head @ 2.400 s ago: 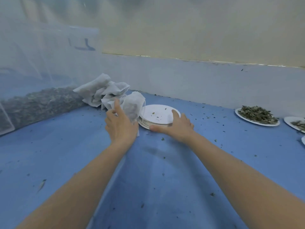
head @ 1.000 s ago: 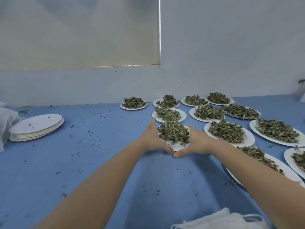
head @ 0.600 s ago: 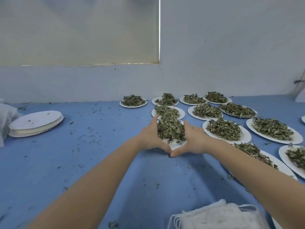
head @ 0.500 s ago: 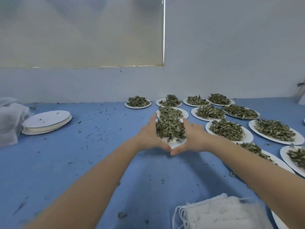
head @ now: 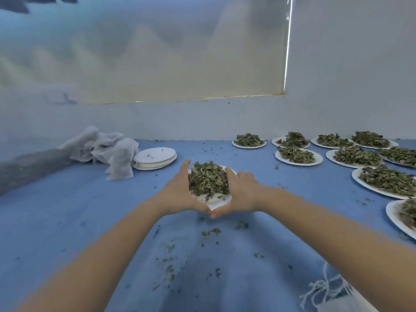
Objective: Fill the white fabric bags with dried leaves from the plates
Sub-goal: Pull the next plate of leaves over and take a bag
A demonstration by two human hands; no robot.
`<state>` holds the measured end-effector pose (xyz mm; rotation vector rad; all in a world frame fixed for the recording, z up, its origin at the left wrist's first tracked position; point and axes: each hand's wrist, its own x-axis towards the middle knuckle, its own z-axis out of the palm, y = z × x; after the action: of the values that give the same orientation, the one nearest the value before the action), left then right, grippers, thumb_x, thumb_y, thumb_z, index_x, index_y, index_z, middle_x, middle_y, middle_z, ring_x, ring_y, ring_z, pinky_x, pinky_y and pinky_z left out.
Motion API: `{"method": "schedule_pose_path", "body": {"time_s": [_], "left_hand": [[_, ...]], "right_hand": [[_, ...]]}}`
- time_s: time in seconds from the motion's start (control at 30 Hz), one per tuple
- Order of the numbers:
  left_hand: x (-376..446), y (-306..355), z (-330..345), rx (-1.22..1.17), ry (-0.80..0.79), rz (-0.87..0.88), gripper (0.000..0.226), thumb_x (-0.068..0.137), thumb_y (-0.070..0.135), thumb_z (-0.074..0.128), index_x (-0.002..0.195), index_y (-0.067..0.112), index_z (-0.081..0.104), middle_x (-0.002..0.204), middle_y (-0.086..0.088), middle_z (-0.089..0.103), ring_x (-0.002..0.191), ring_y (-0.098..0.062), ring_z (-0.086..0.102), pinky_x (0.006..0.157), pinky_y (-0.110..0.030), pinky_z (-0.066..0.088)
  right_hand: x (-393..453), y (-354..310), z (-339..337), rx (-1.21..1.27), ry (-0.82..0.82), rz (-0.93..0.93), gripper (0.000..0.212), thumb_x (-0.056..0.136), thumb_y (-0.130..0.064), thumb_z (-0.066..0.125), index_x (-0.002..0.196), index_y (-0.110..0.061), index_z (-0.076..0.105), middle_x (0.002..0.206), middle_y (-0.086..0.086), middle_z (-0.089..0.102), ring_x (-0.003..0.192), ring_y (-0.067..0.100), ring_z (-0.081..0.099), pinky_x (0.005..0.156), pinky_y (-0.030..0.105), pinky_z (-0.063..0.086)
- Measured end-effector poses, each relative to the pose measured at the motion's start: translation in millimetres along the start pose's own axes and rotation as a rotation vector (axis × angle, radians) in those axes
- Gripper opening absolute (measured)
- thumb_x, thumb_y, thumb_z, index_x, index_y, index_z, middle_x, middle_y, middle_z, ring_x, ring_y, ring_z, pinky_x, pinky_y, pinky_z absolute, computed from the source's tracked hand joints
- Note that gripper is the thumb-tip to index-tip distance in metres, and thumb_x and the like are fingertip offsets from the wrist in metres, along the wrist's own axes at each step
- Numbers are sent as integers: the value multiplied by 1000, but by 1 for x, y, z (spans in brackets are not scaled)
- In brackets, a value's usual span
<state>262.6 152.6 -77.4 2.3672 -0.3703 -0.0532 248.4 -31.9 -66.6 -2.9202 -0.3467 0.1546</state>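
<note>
- Blue cloth (head: pixel 67 221) covers the work surface, which runs back to a pale wall (head: pixel 349 86) with a cream blind (head: pixel 180 64) above it.
- Left hand (head: pixel 177 192) is curved around the left rim of a white plate (head: pixel 216 202); its fingers are together, half curled, with the thumb reaching under the near edge.
- Right hand (head: pixel 242 191) mirrors it on the plate's right rim, fingers lying against the heap of leaves (head: pixel 208 180).
- Both thumbs meet, tips touching, at the near edge of the plate, so the two hands form a heart-shaped cradle around it.
- Whether the plate sits on the cloth or is raised off it cannot be told.
- Both forearms are bare and stretch forward from the lower corners, converging on the plate at mid-frame.
- Loose leaf crumbs (head: pixel 209 231) lie scattered on the cloth just in front of the thumbs and nearer the person.
- Left of the hands sits a stack of empty plates (head: pixel 155 157), and touching its left side is a pile of crumpled white bags (head: pixel 105 149).
- To the right, well apart from the hands, stand many filled plates (head: pixel 297 155) in rows reaching toward the wall.
- At the lower right edge, beside the right forearm, lies another bundle of bags with frayed strings (head: pixel 326 289).
- Far left is blurred; a dark mass (head: pixel 27 170) shows there behind something translucent.
</note>
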Motion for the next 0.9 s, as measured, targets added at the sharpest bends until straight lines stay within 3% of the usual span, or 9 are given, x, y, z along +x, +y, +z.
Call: {"method": "schedule_pose_path", "body": {"time_s": [0.13,0.27,0.4,0.53,0.73,0.9], "left_hand": [[-25,-45,-30,3,37,-94,140,49,35,90,145,32,-12,145,1,31,131,-16,32,96,-25,29],[-35,-76,-47,-35,81,-155,140,49,33,91,146,30,-9,142,3,33,118,-6,34,90,-20,27],[-34,-92,-49,-18,102,-175,140,46,38,91,146,32,-7,147,2,27,132,-13,30,92,-22,26],[-32,-98,-45,21,81,-199,143,43,46,90,145,33,-9,152,1,16,138,-17,22,102,-30,27],[-40,-92,-51,85,67,-217,140,45,49,88,146,33,-8,154,4,8,138,-17,20,98,-29,28],[-58,-64,-52,88,194,-117,123,57,42,85,147,30,1,154,6,11,139,-14,15,102,-27,24]], "right_hand": [[19,-46,25,65,-18,-85,129,60,-71,69,150,-14,-5,145,16,27,133,33,23,108,44,29],[37,-69,41,145,-10,-139,128,55,-71,72,149,-20,2,147,9,30,134,30,24,108,45,29],[49,-75,49,139,-16,-116,124,51,-76,70,146,-20,12,144,6,36,131,28,26,104,43,31],[51,-76,53,138,-48,-100,127,55,-74,70,148,-18,5,147,7,30,134,28,19,105,41,26],[37,-77,47,179,-25,-82,134,60,-68,72,148,-13,-12,152,10,23,139,29,14,109,43,22],[9,-69,37,167,19,-71,132,64,-69,68,148,-13,-17,150,12,25,138,28,17,108,42,24]]}}
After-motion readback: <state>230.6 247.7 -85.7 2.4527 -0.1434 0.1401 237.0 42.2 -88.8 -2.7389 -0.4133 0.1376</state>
